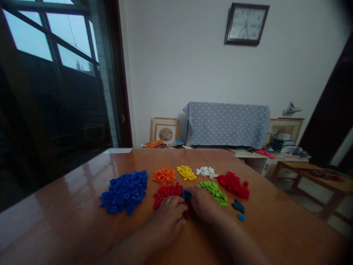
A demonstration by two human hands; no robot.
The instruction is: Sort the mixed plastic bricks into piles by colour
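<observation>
Both of my hands work close together at the middle of the table. My left hand point(171, 211) is curled, its fingers bent beside the pile of red building blocks point(165, 191). At its fingertips and thumb shows a small dark red block point(186, 214), with a speck of green next to it; much of this is hidden. My right hand point(202, 200) is bent inward, its fingers closed at a blue block point(186, 195) that stands between the hands. Just beyond the right hand lies a pile of lime green pieces point(213, 192).
Loose blue pieces point(125, 193) form a large heap at left. Behind lie orange point(164, 175), yellow point(186, 172) and white pieces point(206, 172). Red blocks point(234, 185), dark teal pieces point(238, 206) and a small blue block point(241, 217) are at right on the wooden table point(82, 228).
</observation>
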